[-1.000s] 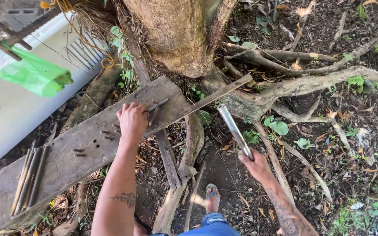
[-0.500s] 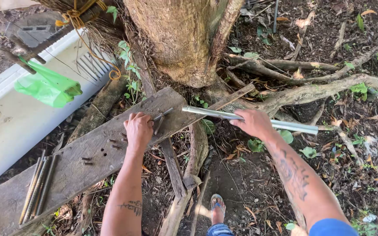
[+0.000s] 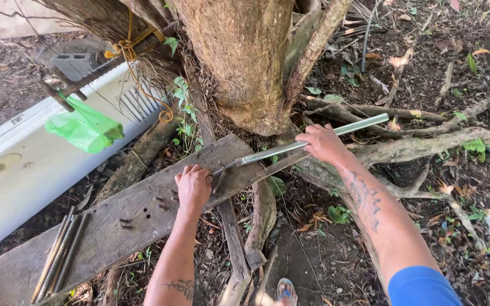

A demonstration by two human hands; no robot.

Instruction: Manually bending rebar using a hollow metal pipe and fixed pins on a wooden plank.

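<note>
Beside the tree trunk (image 3: 245, 62): one wooden plank (image 3: 114, 221), one metal pipe (image 3: 313, 140), one green plastic bag (image 3: 84, 129), two hands.

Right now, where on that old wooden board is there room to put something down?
The plank is bare between the left hand and the bundle of thin rods lying near its lower end, apart from a few small dark nails. It is crowded by the tree trunk, where the right hand holds the metal pipe.

Soft, even shade daylight; sharp focus; wide-angle edges.
</note>
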